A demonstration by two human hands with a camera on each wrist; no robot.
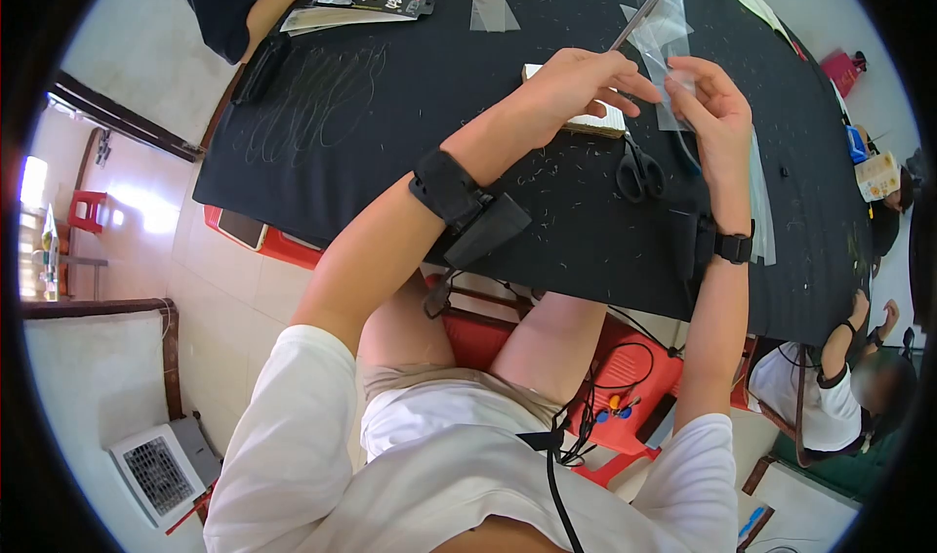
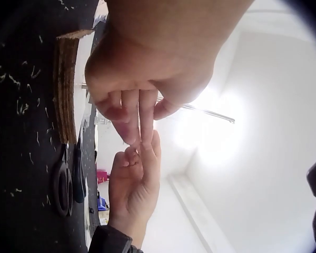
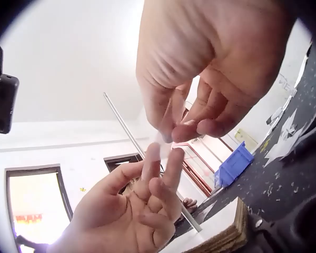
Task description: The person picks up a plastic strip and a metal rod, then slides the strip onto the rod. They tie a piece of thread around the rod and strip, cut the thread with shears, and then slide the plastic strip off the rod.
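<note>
My right hand (image 1: 719, 119) pinches something thin and translucent between thumb and fingertips, over a clear plastic strip (image 1: 668, 106). My left hand (image 1: 578, 86) has its fingers extended towards those fingertips, palm partly turned up in the right wrist view (image 3: 134, 213). The two hands' fingertips meet or nearly meet in the left wrist view; the exact contact is unclear. A thin metal rod (image 1: 644, 12) rises behind my left hand from a white-topped, layered block (image 1: 593, 125), seen edge-on in the left wrist view (image 2: 66, 89). Black scissors (image 1: 639, 174) lie beside the block.
Packets (image 1: 376, 0) and thin loose threads (image 1: 317, 104) lie at the left of the black-covered table (image 1: 390, 114). More clear film (image 1: 491, 1) lies at the far edge. A blue bin (image 3: 234, 164) is further back. Another person (image 1: 815, 397) sits at the right.
</note>
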